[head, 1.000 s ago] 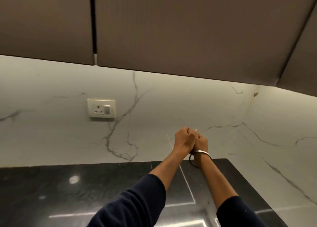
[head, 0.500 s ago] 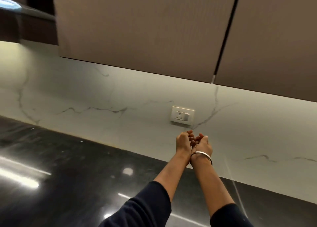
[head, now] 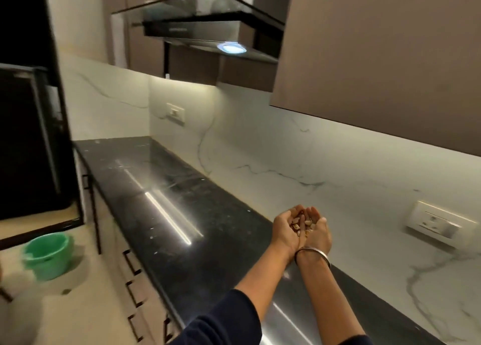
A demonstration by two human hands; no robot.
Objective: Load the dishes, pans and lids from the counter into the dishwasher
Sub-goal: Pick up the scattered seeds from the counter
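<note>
Here, I see the left hand (head: 285,231) and right hand (head: 317,234) cupped side by side, palms up, above the black counter (head: 166,188), together cradling a small heap of pale scraps (head: 302,223); I cannot tell what these are. A green bucket (head: 48,253) stands on the floor at left, below the range hood (head: 205,29).

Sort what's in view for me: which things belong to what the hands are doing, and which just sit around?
In play:
left hand and right hand, cupped together
small scraps held in them

Just around:
black counter
green tub on the floor
range hood
wall socket
No dishes, pans or lids in view.
</note>
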